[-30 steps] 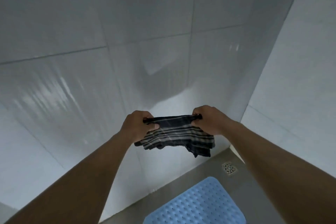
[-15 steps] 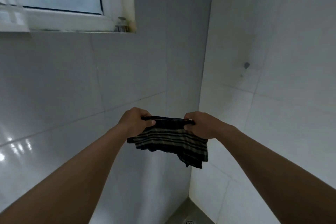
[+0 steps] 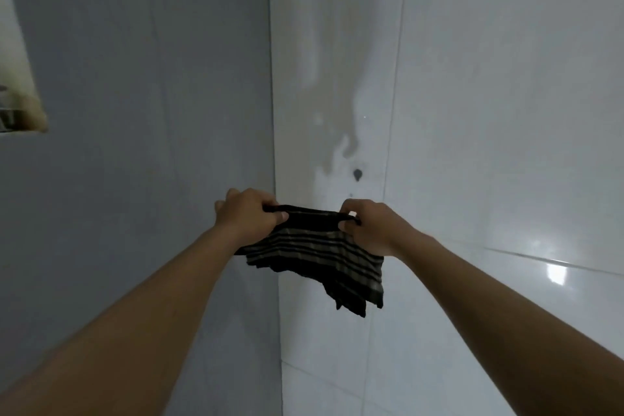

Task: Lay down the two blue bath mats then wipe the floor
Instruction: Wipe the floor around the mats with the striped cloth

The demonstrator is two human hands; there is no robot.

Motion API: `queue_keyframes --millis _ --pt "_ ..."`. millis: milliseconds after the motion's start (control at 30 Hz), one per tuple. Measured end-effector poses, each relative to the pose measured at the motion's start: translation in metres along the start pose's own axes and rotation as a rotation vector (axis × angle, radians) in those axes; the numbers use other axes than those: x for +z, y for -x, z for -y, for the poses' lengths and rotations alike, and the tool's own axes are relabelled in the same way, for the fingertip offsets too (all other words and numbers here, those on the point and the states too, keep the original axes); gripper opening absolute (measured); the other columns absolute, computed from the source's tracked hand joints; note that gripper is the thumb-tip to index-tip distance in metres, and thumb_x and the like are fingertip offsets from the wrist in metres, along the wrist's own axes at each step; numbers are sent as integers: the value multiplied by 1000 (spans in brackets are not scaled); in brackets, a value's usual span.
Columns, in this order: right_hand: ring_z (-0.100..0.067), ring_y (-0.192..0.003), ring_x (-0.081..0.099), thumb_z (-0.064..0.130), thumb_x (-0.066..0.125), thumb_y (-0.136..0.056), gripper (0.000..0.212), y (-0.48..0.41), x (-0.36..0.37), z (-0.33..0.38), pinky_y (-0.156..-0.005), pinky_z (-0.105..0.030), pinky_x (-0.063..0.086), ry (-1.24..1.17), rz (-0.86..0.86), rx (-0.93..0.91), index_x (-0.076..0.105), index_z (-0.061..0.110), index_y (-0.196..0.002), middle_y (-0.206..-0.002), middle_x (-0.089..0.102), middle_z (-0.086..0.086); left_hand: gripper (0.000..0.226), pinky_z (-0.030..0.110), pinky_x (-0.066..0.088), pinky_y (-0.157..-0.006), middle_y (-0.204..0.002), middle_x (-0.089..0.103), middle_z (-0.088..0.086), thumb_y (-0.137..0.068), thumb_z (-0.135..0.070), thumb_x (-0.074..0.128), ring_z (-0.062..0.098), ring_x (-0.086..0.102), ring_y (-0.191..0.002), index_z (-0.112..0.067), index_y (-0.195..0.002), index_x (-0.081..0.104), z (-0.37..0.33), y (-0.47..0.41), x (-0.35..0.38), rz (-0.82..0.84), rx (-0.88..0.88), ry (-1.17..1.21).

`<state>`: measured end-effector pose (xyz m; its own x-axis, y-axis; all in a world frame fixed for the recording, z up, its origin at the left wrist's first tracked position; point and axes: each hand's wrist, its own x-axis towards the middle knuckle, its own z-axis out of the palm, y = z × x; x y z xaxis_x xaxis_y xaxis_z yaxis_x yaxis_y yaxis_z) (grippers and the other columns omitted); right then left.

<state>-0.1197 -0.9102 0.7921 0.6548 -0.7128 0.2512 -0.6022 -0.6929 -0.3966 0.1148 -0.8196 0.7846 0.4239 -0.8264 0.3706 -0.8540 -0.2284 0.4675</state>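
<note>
Holds a dark striped cloth [image 3: 314, 253] up in the air by its top edge, rest hanging loose, before the corner of two tiled walls [image 3: 472, 111]. Pinches the left end with the left hand [image 3: 248, 214] and the right end with the right hand [image 3: 371, 230], fingers [image 3: 279, 216] curled tight on the hem.

Both bare arms reach forward and slightly up, nearly straight, drawing in toward the middle of the view. The left hand [image 3: 248, 214] and right hand [image 3: 373, 230] sit level and near each other, knuckles up and fingers curled, each gripping one end of the top edge of a cloth [image 3: 314, 248] stretched between them.
</note>
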Motion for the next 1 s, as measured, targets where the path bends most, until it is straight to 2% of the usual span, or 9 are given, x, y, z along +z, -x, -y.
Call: queue_keyframes --millis 100,233,333,433,533,600,733,867,1000 --pt "-21 -84 61 24 50 -96 17 -19 -13 -14 -63 -28 44 58 -86 89 65 21 -104 -93 65 -2 19 39 39 -98 -97 69 -8 -88 -49 66 18 58 -104 -32 -91 73 -17 -40 17 -16 148 17" --pt "-28 -96 61 15 52 -93 20 -44 -27 -34 -81 -40 52 143 -232 136 62 22 -109 -103 68 -4 4 36 51 -79 -90 61 -3 -91 -23 66 21 61 -86 -19 -92 68 -41 -85 38 -66 435 136" --pt "-32 -81 57 10 51 -92 23 -62 -34 -46 -71 -42 50 275 -320 67 47 27 -108 -103 58 -3 21 36 50 -66 -92 55 -4 -87 -6 63 24 58 -76 -22 -95 53 -58 -110 54 -172 612 96" --pt "-28 -69 47 4 53 -89 25 -79 -39 -55 -63 -33 37 485 -356 0 57 20 -108 -108 48 -6 25 30 43 -60 -95 54 -3 -81 -5 65 24 55 -75 -23 -99 63 -68 -140 72 -229 714 -20" --pt "-24 -72 41 10 56 -91 31 -97 -41 -67 -71 -34 36 609 -393 -9 64 21 -119 -112 47 -9 30 28 43 -69 -107 60 3 -87 -14 62 27 59 -91 -24 -113 71 -72 -168 87 -290 716 -117" --pt "-26 -82 50 13 60 -89 38 -107 -38 -75 -79 -36 39 644 -397 -6 63 23 -125 -114 47 -8 29 31 48 -69 -107 61 4 -88 -14 59 28 59 -92 -23 -112 72 -75 -178 96 -335 700 -115" --pt "-30 -86 57 15 63 -87 36 -110 -28 -90 -83 -39 39 631 -411 -49 66 21 -123 -109 50 -10 31 31 49 -54 -94 62 3 -76 -3 73 28 62 -84 -19 -103 76 -74 -180 111 -384 730 -29" --pt "-27 -89 54 35 52 -95 35 -100 -18 -100 -86 -40 41 638 -349 -97 67 27 -126 -105 51 -7 33 32 51 -53 -93 63 4 -76 -2 74 30 64 -80 -18 -106 75 -62 -171 124 -352 746 -31" --pt "-26 -99 48 31 48 -97 37 -96 -9 -103 -86 -37 37 665 -322 -84 63 30 -130 -108 51 -5 33 29 48 -50 -92 63 3 -81 -7 71 30 63 -68 -20 -111 73 -52 -158 136 -321 718 -1"
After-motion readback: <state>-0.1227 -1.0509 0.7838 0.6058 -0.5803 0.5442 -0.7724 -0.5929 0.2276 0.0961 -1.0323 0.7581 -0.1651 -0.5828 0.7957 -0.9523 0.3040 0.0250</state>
